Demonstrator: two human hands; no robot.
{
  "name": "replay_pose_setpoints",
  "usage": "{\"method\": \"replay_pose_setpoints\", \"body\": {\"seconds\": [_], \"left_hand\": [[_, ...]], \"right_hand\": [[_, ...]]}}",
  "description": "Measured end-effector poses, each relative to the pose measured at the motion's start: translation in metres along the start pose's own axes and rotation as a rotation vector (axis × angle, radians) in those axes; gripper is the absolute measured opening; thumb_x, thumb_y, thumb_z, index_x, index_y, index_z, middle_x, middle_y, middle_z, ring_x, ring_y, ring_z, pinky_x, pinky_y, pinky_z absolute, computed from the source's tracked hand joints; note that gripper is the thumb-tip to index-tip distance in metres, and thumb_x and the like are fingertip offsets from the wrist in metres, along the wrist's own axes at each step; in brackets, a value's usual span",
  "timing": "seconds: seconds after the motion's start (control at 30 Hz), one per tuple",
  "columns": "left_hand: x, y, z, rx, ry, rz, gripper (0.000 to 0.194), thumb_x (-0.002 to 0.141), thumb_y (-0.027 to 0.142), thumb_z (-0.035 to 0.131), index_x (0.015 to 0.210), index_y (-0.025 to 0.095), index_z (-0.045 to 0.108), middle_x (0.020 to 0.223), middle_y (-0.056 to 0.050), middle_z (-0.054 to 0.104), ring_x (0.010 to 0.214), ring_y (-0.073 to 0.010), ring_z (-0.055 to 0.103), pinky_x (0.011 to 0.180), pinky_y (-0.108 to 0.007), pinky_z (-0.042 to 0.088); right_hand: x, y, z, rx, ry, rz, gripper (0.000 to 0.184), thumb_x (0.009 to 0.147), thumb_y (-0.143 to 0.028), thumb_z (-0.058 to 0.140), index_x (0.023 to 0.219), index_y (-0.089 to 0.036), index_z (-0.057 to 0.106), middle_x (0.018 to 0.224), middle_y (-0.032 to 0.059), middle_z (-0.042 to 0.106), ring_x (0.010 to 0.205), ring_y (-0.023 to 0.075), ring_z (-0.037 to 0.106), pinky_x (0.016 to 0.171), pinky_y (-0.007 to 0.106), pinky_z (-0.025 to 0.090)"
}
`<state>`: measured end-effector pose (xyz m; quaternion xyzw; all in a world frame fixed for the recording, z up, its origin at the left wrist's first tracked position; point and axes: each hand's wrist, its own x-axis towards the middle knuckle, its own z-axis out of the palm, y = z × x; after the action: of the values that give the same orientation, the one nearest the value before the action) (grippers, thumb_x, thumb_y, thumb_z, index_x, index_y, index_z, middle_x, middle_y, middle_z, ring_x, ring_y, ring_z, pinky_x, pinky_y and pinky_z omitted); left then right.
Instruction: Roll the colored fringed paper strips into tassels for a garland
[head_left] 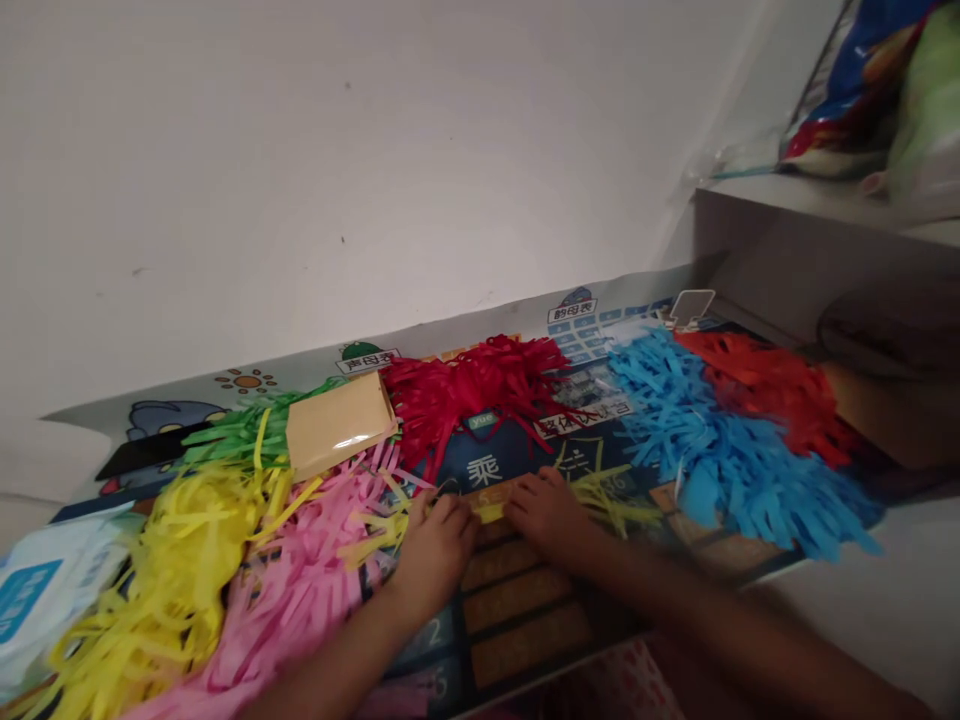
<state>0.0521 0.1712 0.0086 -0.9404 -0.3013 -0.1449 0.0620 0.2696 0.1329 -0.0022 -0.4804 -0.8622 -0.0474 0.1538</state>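
Note:
My left hand (437, 550) and my right hand (549, 512) rest close together on a printed desk mat (517, 610). Both pinch the ends of a short yellow paper strip (489, 511) lying between them. More loose yellow strips (604, 492) lie just right of my right hand. Piles of shredded paper surround the hands: pink (300, 590) and yellow (169, 570) to the left, green (244, 432) behind those, red (472, 385) straight ahead, blue (720, 450) and orange-red (772, 385) to the right.
A tan envelope (339, 425) lies on the green and pink piles. A white wipes pack (45, 590) sits at the far left. The wall (375, 150) rises right behind the mat. A shelf (825, 200) with bags (862, 80) stands at the upper right.

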Motion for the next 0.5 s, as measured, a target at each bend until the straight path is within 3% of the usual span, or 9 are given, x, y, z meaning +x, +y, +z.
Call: {"method": "replay_pose_setpoints", "body": {"seconds": [0.17,0.3,0.5], "left_hand": [[-0.02,-0.007,-0.002,-0.249,0.116,-0.119,0.013,0.091,0.02,0.058,0.089,0.028,0.068,0.085,0.002,0.071,0.084,-0.0205,0.059,0.087,-0.043,0.031],[-0.015,-0.011,0.001,-0.304,0.034,-0.232,0.013,0.092,0.024,0.056,0.085,0.023,0.067,0.083,-0.001,0.07,0.082,-0.022,0.06,0.08,-0.041,0.032],[-0.005,-0.009,0.006,-0.265,-0.025,-0.322,0.02,0.091,0.024,0.052,0.075,0.021,0.064,0.074,-0.003,0.067,0.077,-0.023,0.057,0.074,-0.04,0.031]], "right_hand": [[-0.022,0.029,0.006,0.253,0.047,0.166,0.004,0.084,-0.024,0.073,0.079,-0.025,0.071,0.083,-0.001,0.069,0.086,0.0181,0.054,0.078,0.036,0.028],[-0.023,0.042,0.0,0.438,-0.036,0.357,0.01,0.08,-0.026,0.076,0.071,-0.024,0.072,0.082,-0.0003,0.066,0.085,0.0176,0.056,0.074,0.033,0.029],[-0.01,0.038,-0.002,0.37,-0.131,0.461,0.01,0.082,-0.023,0.069,0.073,-0.022,0.068,0.083,-0.0017,0.065,0.086,0.017,0.056,0.075,0.032,0.029]]}}
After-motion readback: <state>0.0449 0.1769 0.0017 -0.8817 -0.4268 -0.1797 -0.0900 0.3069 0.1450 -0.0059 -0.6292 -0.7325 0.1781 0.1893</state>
